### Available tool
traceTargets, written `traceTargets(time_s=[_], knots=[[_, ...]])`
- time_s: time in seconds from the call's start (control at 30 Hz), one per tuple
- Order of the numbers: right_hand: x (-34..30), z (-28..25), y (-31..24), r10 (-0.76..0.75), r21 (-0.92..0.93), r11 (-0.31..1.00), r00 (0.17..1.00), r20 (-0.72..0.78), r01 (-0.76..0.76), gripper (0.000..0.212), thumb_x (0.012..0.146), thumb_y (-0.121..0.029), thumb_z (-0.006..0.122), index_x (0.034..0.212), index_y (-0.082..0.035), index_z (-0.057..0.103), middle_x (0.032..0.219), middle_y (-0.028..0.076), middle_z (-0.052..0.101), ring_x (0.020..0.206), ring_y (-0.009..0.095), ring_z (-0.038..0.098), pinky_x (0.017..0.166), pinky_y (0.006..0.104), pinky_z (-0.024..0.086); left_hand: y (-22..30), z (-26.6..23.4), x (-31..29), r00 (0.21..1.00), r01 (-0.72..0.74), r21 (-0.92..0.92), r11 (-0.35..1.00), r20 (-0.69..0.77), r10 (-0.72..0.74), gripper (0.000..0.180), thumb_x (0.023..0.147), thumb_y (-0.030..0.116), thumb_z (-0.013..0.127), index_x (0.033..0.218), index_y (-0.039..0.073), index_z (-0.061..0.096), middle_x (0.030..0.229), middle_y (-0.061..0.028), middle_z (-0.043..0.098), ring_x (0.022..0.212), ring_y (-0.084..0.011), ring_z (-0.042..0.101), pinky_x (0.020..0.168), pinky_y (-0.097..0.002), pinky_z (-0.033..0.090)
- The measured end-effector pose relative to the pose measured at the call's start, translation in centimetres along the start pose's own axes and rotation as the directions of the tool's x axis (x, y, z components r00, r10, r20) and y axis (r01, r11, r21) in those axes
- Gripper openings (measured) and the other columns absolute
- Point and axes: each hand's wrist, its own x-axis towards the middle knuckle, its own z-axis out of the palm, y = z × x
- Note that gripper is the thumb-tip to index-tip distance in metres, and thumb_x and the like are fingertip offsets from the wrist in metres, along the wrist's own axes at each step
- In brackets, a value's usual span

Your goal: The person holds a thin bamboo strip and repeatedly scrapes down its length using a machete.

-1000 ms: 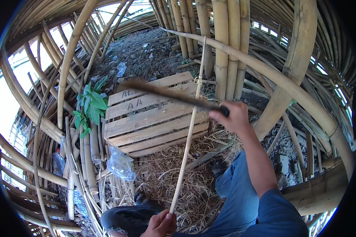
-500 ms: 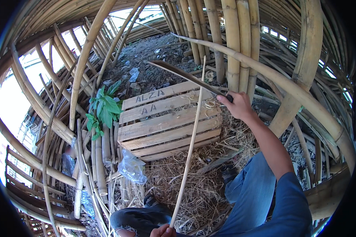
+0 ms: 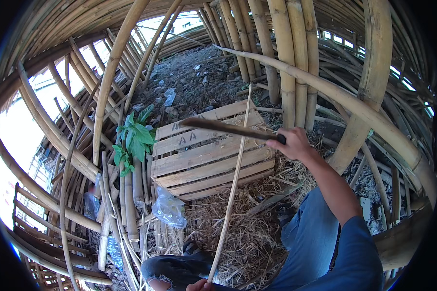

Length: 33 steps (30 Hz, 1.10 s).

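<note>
– While the left hand [image 3: 198,286] pinches the bamboo strip [image 3: 232,194] at six o'clock, which step?

– Blade work, I'd judge. Right hand [image 3: 296,144], three o'clock, grip closed round the machete [image 3: 218,127] handle; blade blurred across the strip's upper length. Contact: can't tell.

– Strip's lie?

– Six toward one o'clock, overlapping the slatted wooden crate [image 3: 189,157] in view. Next move seems to call for a steady left grip, controlled edge.

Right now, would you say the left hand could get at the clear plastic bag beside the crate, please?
Probably not directly: the left hand is holding the pale strip, and the bent left leg seems to lie between that hand and the bag.
</note>
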Motion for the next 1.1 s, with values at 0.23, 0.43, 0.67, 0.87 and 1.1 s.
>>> traceTargets(time_s=[0.23, 0.43, 0.67, 0.87, 1.1], knots=[[0.6, -0.4, 0.3, 0.060, 0.021, 0.998, 0.996, -0.061, -0.059, 0.065, 0.079, -0.071, 0.053, 0.064, -0.008, 0.062, 0.050, 0.007, 0.056, 0.045, 0.023, 0.058, 0.046, 0.0376, 0.046, 0.6, 0.5, -1.5, 0.996, 0.089, -0.024, 0.996, -0.024, -0.089, 0.021, 0.100, 0.029, 0.043, 0.088, 0.011, 0.045, 0.059, 0.0040, 0.038, 0.044, -0.0056, 0.032, 0.038, -0.0213, 0.024], [-0.2, 0.5, 1.1, -0.277, -0.147, 0.955, 0.952, -0.131, 0.258, 0.064, 0.075, -0.071, 0.057, 0.067, -0.008, 0.062, 0.052, 0.007, 0.058, 0.047, 0.025, 0.059, 0.048, 0.0387, 0.047, -0.3, 0.3, -1.9, 0.996, 0.072, -0.017, 0.997, -0.052, -0.072, 0.021, 0.099, 0.030, 0.047, 0.088, 0.012, 0.046, 0.059, 0.0047, 0.038, 0.044, -0.0051, 0.032, 0.037, -0.0213, 0.023], [0.1, 1.1, 1.2, 0.031, -0.093, 0.995, 0.993, -0.116, -0.042, 0.064, 0.075, -0.072, 0.057, 0.066, -0.009, 0.061, 0.051, 0.007, 0.056, 0.049, 0.025, 0.059, 0.048, 0.0376, 0.045, -1.8, -1.0, -2.2, 0.997, 0.075, 0.144, 0.987, -0.029, -0.072, 0.022, 0.098, 0.032, 0.048, 0.088, 0.013, 0.046, 0.060, 0.0053, 0.037, 0.045, -0.0038, 0.031, 0.038, -0.0201, 0.022], [0.7, 0.4, 1.1, 0.067, -0.184, 0.980, 0.997, -0.033, -0.072, 0.071, 0.079, -0.076, 0.045, 0.072, -0.008, 0.064, 0.054, 0.008, 0.058, 0.052, 0.025, 0.062, 0.051, 0.0374, 0.048, -2.7, -1.3, -3.3, 0.959, 0.272, 0.084, 0.959, -0.107, -0.262, 0.020, 0.098, 0.031, 0.048, 0.090, 0.013, 0.045, 0.063, 0.0056, 0.039, 0.047, -0.0034, 0.032, 0.039, -0.0193, 0.023], [0.7, -0.5, 1.4, 0.359, -0.040, 0.929, 0.921, -0.150, -0.368, 0.070, 0.082, -0.071, 0.045, 0.067, -0.006, 0.064, 0.060, 0.013, 0.062, 0.065, 0.033, 0.065, 0.064, 0.0429, 0.051, -3.2, -1.3, -4.0, 0.936, 0.323, -0.109, 0.940, -0.112, -0.335, 0.017, 0.098, 0.029, 0.049, 0.098, 0.012, 0.048, 0.066, 0.0067, 0.039, 0.049, -0.0037, 0.031, 0.042, -0.0192, 0.025]])
